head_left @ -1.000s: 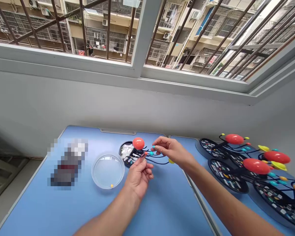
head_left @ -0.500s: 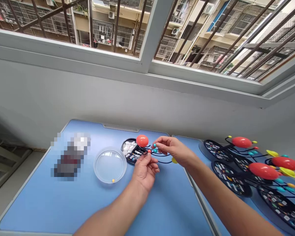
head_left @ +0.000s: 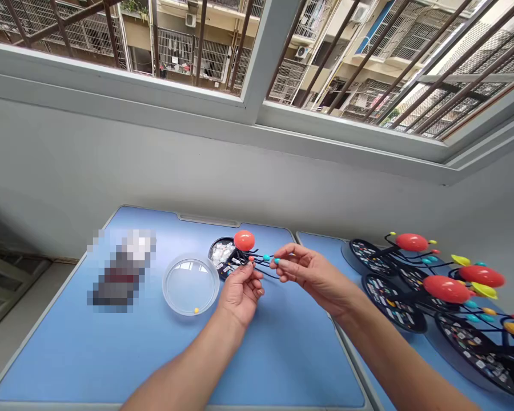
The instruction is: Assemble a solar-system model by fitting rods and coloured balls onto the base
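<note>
A small solar-system model point(head_left: 240, 251) stands at the back of the blue table point(head_left: 111, 354): a black round base, an orange-red ball on top and thin black wire arms with small coloured beads. My left hand point(head_left: 239, 292) is closed in a pinch near a small red bead on one arm. My right hand point(head_left: 309, 273) pinches a teal bead point(head_left: 276, 261) at the end of another arm, just right of the model.
A clear round dish point(head_left: 190, 285) with one tiny yellow bead lies left of the model. A blurred-out object point(head_left: 120, 268) sits further left. Three finished models point(head_left: 432, 285) crowd the neighbouring table on the right. A grey wall and barred window rise behind.
My right hand has drawn the teal bead slightly right and toward me, away from the orange ball. My left hand stays pinched beside the red bead. The camera view shifted a little.
</note>
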The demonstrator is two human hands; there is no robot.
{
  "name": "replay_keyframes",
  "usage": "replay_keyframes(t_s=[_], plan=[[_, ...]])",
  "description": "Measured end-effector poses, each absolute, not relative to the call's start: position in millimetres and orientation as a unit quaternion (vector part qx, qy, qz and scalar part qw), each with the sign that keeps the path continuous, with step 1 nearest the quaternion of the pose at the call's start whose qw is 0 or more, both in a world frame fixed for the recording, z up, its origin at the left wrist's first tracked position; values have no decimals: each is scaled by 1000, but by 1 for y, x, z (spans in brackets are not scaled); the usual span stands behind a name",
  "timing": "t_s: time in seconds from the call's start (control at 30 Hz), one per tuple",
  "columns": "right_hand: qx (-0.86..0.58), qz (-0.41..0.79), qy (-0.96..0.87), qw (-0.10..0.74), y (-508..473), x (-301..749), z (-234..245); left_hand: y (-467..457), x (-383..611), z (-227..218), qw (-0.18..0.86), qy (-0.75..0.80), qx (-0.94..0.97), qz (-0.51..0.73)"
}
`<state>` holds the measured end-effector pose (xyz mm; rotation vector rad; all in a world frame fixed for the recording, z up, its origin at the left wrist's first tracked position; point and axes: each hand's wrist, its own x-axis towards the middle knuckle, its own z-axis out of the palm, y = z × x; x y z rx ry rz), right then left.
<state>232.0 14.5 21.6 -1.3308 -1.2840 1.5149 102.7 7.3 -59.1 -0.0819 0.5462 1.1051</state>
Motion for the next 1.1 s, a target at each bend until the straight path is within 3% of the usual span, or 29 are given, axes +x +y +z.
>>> replay_keyframes(t_s=[0.4,0.63,1.1], plan=[[-510,598,-461,412,4,194,1,3,86,-57,822,233,-37,519],[-514,675,-365,383,14,195,-3,3,85,-64,826,206,-37,524],[-526,647,-409,370,12,193,1,0,84,-70,830,192,-18,523]])
